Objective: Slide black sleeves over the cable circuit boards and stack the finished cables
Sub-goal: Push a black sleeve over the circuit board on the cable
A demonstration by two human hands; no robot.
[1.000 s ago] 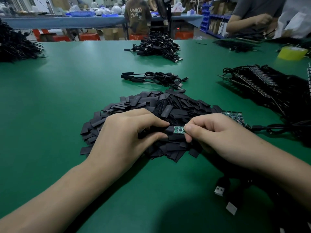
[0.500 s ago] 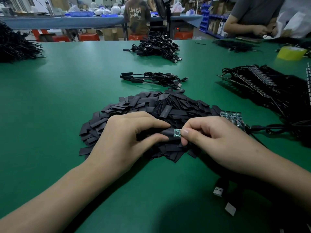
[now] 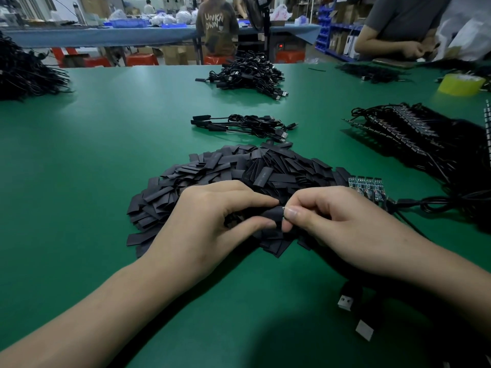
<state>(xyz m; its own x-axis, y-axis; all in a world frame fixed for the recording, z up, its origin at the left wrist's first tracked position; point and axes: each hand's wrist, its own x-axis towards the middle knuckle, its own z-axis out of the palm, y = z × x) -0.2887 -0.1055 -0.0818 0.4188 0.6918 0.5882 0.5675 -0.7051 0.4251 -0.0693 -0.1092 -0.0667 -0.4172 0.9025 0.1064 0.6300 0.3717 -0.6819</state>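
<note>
My left hand [image 3: 212,219] pinches a black sleeve [image 3: 273,215] between thumb and forefinger, just above a heap of loose black sleeves [image 3: 239,168]. My right hand [image 3: 340,221] meets it from the right, pinching the end of the cable's circuit board, which is almost wholly inside the sleeve. Only a sliver of metal shows at the sleeve's mouth. A small stack of finished cables [image 3: 244,126] lies beyond the heap. Bare green circuit boards [image 3: 368,185] on their cables lie to the right of the heap.
A green table [image 3: 106,155] carries a big cable bundle [image 3: 247,75] at the back, black cable piles at far left [image 3: 24,73] and right [image 3: 425,139], and a yellow tape roll [image 3: 461,83]. USB plugs [image 3: 345,301] lie near my right forearm. People work at the far edge.
The green board that showed between my hands has gone into the sleeve. My hands have closed together until the fingertips nearly touch.
</note>
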